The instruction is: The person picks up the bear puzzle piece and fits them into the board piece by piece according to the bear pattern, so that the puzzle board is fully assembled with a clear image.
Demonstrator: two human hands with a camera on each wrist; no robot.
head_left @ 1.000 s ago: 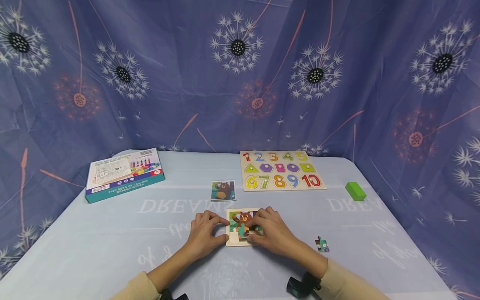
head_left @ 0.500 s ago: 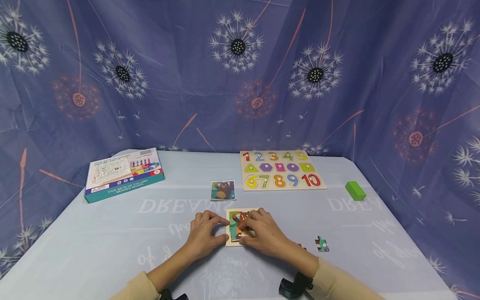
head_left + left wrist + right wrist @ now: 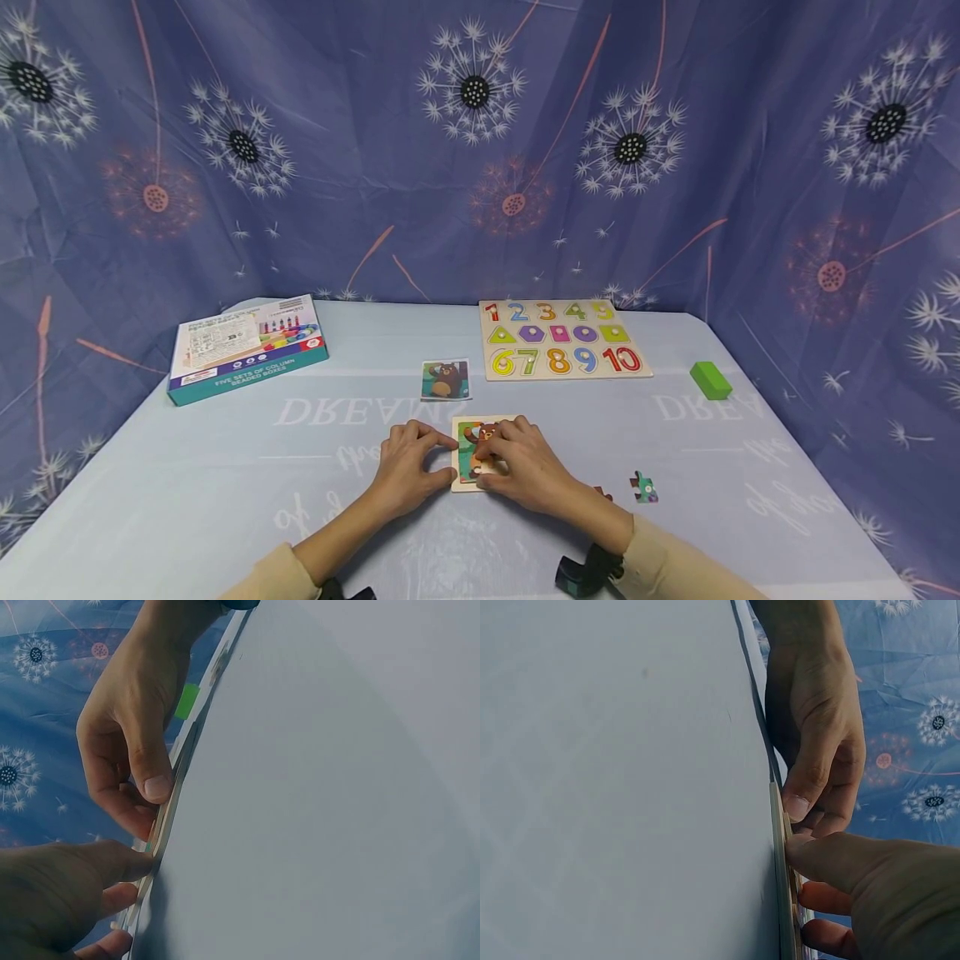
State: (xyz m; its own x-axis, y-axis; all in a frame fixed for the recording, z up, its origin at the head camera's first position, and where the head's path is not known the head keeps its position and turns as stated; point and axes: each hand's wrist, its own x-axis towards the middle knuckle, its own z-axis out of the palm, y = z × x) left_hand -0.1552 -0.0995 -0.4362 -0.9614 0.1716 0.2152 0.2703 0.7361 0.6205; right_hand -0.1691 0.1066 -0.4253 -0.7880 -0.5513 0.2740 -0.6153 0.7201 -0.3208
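Box (image 3: 251,346), "FIVE SETS OF COLUMN BEADED BOXES"; left fingers (image 3: 437,437) gripping puzzle (image 3: 467,440), right fingers (image 3: 492,482) pinching piece (image 3: 469,472)

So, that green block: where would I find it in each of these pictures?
Head: the green block sits in the right part, a little below mid-height.
Left wrist: the green block is left of centre, in the upper half, beside the right hand.
Right wrist: not in it.
Shared landmark: the puzzle board, seen edge-on in both wrist pictures.
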